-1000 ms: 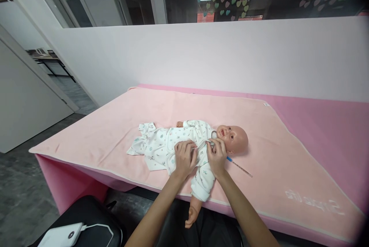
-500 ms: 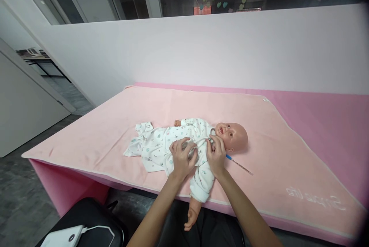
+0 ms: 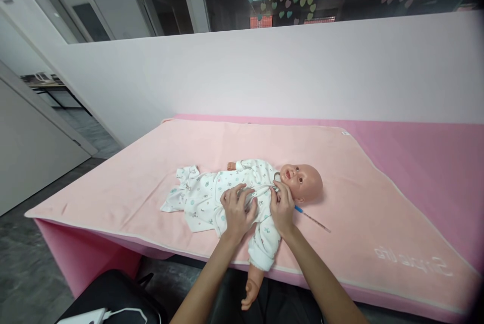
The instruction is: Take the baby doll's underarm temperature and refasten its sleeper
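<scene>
A baby doll [image 3: 302, 182] lies on its back on a pink blanket [image 3: 151, 172], head to the right, dressed in a white patterned garment [image 3: 204, 193]. My left hand [image 3: 236, 210] rests on the doll's chest with its fingers pinching the front of the garment. My right hand [image 3: 283, 207] grips the garment at the collar, just below the doll's chin. One sleeved doll arm [image 3: 257, 263] hangs over the table's near edge.
A thin stick with a blue end [image 3: 312, 218] lies on the blanket just right of my right hand. A white wall runs behind the pink table [image 3: 434, 162]. A black bag [image 3: 117, 296] with a white device and cable sits on the floor at lower left.
Both hands stay on the doll's garment; my left hand's fingers have spread and shifted slightly left on the chest. The view has drifted a little.
</scene>
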Action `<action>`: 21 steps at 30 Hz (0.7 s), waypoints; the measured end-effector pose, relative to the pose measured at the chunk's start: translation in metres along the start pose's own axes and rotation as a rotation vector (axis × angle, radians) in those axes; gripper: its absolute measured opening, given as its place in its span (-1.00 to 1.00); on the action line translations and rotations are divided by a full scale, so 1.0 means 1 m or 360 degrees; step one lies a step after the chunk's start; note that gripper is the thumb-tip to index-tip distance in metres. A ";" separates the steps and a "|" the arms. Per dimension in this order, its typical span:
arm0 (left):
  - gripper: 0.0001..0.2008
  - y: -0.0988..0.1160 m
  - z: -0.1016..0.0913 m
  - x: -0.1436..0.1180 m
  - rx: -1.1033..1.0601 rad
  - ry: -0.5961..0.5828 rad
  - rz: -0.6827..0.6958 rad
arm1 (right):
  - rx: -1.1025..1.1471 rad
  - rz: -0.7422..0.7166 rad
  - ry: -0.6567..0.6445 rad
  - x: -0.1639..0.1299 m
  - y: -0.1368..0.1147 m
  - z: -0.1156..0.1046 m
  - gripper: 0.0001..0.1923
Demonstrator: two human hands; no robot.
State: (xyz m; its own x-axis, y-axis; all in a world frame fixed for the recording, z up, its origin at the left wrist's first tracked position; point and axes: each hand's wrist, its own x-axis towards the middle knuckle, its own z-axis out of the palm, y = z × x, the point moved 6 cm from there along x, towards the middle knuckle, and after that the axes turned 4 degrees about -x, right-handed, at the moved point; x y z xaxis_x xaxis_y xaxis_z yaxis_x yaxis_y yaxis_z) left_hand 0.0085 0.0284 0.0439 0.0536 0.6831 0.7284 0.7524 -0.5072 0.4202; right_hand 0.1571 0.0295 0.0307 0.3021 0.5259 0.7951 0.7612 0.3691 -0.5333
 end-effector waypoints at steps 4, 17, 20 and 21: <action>-0.83 0.000 0.000 0.000 -0.0003 -0.0004 0.0003 | -0.0015 -0.0025 -0.0004 -0.001 0.000 0.001 -0.79; -0.90 0.002 0.004 0.004 -0.0006 -0.0160 0.0084 | -0.0050 -0.0127 -0.0021 -0.003 0.000 0.005 -0.77; -0.93 0.001 0.004 0.004 -0.0017 -0.0159 0.0092 | -0.0063 -0.0123 -0.0009 -0.004 0.001 0.005 -0.77; -0.93 0.001 0.003 0.003 -0.0028 -0.0148 0.0097 | -0.0066 -0.0117 -0.0007 -0.004 0.001 0.005 -0.77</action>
State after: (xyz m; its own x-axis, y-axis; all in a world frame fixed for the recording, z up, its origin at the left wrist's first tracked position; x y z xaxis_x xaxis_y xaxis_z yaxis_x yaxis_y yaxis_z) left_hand 0.0119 0.0317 0.0452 0.1605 0.6960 0.6999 0.7343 -0.5580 0.3866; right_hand 0.1537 0.0317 0.0257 0.2421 0.5020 0.8303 0.8043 0.3747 -0.4611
